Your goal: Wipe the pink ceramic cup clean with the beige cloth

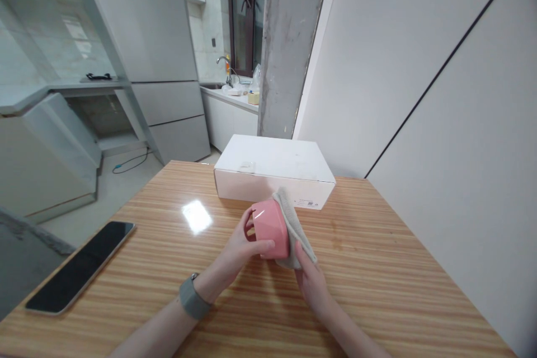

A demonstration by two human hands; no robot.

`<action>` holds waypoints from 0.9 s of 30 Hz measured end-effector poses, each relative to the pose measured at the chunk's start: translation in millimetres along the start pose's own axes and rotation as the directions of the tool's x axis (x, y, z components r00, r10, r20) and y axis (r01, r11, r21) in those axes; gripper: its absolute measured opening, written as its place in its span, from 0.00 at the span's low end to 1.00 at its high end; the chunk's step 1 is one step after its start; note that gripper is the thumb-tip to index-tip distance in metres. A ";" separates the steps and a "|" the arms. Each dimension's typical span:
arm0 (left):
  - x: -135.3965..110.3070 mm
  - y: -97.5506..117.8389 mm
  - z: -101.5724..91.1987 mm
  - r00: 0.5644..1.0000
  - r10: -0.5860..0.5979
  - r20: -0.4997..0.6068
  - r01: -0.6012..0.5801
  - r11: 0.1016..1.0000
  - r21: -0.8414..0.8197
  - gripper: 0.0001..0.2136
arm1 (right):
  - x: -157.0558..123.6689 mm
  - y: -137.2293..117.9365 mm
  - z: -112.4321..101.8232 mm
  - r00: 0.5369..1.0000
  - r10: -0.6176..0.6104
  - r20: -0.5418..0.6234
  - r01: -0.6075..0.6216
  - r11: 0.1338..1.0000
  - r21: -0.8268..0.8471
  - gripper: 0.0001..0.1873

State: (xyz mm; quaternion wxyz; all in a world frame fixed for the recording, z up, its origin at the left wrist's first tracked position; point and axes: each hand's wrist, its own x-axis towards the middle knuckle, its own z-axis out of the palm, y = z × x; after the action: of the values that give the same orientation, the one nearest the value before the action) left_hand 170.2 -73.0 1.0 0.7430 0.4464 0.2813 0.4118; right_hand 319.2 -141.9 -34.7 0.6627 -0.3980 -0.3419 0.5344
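My left hand [244, 241] grips a pink, box-shaped plastic container [269, 229], thumb across its near side and fingers around the left edge. The container is tilted above the table, and its exact kind is not clear. In my right hand [309, 277] is a folded grey cloth [293, 232], pressed against the container's right side. The fingers behind the cloth are hidden. A grey band circles my left wrist.
Just beyond my hands, a white cardboard box [274, 159] lies on the wood-grain table [377, 285]. A black-screened phone [81, 268] rests near the left edge. A pale wall [419, 39] borders the right; a fridge [138, 22] stands behind the table.
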 end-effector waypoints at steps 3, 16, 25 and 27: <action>-2.7 2.2 0.7 0.997 -0.045 0.066 0.053 0.991 -0.120 0.33 | -6.6 6.0 -5.1 1.000 0.008 -0.007 -0.009 0.998 -0.070 0.24; -10.0 5.5 10.2 0.998 0.005 0.060 0.002 0.993 -0.115 0.48 | -7.3 5.6 -0.4 0.997 -0.009 -0.074 0.005 0.999 -0.045 0.23; -7.9 8.1 10.7 0.998 0.009 -0.062 -0.003 0.994 0.106 0.47 | -0.9 -6.5 6.3 0.995 0.024 -0.093 -0.011 0.991 0.135 0.23; -6.6 7.3 8.6 0.998 0.019 -0.054 -0.014 0.996 0.084 0.44 | -2.1 -7.8 7.1 0.996 0.027 -0.087 -0.014 0.988 0.153 0.22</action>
State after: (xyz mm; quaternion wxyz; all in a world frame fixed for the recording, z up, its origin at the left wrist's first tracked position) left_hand 171.0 -80.5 11.7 0.7122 0.4679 0.3150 0.4178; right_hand 315.9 -143.6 -24.6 0.7002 -0.3732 -0.2661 0.5474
